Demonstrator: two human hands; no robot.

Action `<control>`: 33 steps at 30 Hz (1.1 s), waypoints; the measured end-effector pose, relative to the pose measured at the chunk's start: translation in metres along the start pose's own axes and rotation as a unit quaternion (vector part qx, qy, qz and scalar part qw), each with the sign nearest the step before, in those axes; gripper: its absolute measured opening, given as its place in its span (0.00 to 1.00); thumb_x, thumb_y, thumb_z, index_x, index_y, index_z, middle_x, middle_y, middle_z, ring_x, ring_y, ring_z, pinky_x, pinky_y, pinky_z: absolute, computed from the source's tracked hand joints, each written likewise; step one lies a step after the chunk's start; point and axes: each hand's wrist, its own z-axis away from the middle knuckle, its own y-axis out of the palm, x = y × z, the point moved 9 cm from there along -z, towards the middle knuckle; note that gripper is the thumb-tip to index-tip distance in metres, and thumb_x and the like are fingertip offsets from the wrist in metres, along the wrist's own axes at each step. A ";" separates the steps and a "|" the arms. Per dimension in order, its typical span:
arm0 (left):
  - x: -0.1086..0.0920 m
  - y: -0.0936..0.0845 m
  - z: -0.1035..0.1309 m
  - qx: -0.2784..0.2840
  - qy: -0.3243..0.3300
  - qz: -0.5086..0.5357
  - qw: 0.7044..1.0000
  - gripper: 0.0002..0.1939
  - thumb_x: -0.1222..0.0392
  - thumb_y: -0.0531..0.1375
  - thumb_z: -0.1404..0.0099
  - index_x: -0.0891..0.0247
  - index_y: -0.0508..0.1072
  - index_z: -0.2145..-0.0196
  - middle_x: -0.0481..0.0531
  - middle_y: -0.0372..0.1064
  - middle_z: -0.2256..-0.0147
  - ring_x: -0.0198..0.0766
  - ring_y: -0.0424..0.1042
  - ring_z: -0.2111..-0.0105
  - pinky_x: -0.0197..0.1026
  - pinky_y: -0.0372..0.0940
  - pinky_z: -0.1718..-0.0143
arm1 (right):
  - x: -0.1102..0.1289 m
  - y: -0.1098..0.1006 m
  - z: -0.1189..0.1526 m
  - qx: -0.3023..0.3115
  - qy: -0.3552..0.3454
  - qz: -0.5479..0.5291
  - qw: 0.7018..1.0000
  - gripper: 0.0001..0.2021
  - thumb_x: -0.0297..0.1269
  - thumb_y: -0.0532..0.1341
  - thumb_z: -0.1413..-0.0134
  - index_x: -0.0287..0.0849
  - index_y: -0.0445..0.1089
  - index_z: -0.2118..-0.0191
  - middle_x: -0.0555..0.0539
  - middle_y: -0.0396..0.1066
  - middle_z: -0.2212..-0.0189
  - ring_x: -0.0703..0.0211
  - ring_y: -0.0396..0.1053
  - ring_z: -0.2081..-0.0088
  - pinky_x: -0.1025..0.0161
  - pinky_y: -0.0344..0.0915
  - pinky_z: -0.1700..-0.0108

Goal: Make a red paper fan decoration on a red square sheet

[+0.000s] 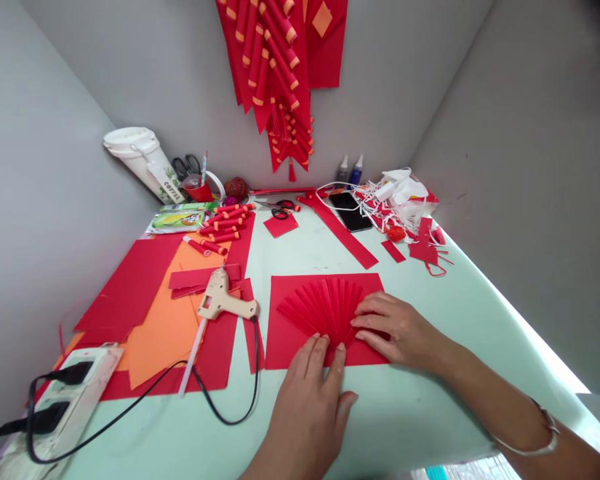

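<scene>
A pleated red paper fan (pixel 325 303) lies spread on a red paper sheet (pixel 283 347) in the middle of the table. My left hand (pixel 310 393) rests at the fan's narrow lower end, fingers stretched out and fingertips touching its base. Along the fan's right edge lie the fingertips of my right hand (pixel 395 327), the fingers extended and slightly apart on the paper. Left of the sheet sits a cream hot glue gun (pixel 225 300) with a glue stick in its back. Narrow red strips (pixel 253 327) are beside and beneath it.
A power strip (pixel 77 387) with black plugs sits front left. Orange and red paper (pixel 165 333) and rolled red tubes (pixel 225 223) cover the left side. Scissors (pixel 283 208), a phone (pixel 351 212) and paper scraps (pixel 397 200) lie at the back. Red firecracker decorations (pixel 270 60) hang above.
</scene>
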 end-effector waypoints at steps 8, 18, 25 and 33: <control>0.001 0.005 0.002 0.012 -0.009 0.007 1.000 0.27 0.56 0.58 0.34 0.67 0.64 0.40 0.68 0.65 0.43 0.58 0.65 0.44 0.57 0.71 0.51 | 0.000 0.001 0.000 0.006 0.002 0.000 1.000 0.08 0.31 0.60 0.41 0.43 0.75 0.57 0.42 0.74 0.60 0.52 0.70 0.58 0.54 0.71 0.58; 0.002 0.006 0.001 0.010 -0.010 0.013 1.000 0.26 0.56 0.57 0.34 0.67 0.63 0.40 0.68 0.64 0.42 0.59 0.64 0.43 0.58 0.70 0.51 | -0.002 0.003 0.002 0.000 0.001 -0.005 1.000 0.08 0.31 0.60 0.40 0.41 0.75 0.57 0.42 0.74 0.60 0.53 0.69 0.57 0.55 0.70 0.56; 0.001 0.006 0.004 0.010 -0.010 0.014 1.000 0.26 0.55 0.57 0.33 0.67 0.63 0.40 0.68 0.64 0.42 0.59 0.64 0.43 0.58 0.70 0.50 | -0.002 0.004 0.002 0.002 0.008 -0.007 1.000 0.08 0.32 0.60 0.40 0.41 0.75 0.57 0.42 0.73 0.60 0.53 0.68 0.58 0.55 0.69 0.56; 0.002 0.004 0.002 0.007 -0.012 0.010 1.000 0.26 0.56 0.57 0.34 0.67 0.64 0.41 0.69 0.64 0.43 0.59 0.65 0.43 0.58 0.71 0.51 | -0.003 0.003 0.001 0.002 0.009 -0.010 1.000 0.08 0.32 0.61 0.41 0.41 0.75 0.57 0.42 0.73 0.60 0.54 0.69 0.58 0.56 0.70 0.57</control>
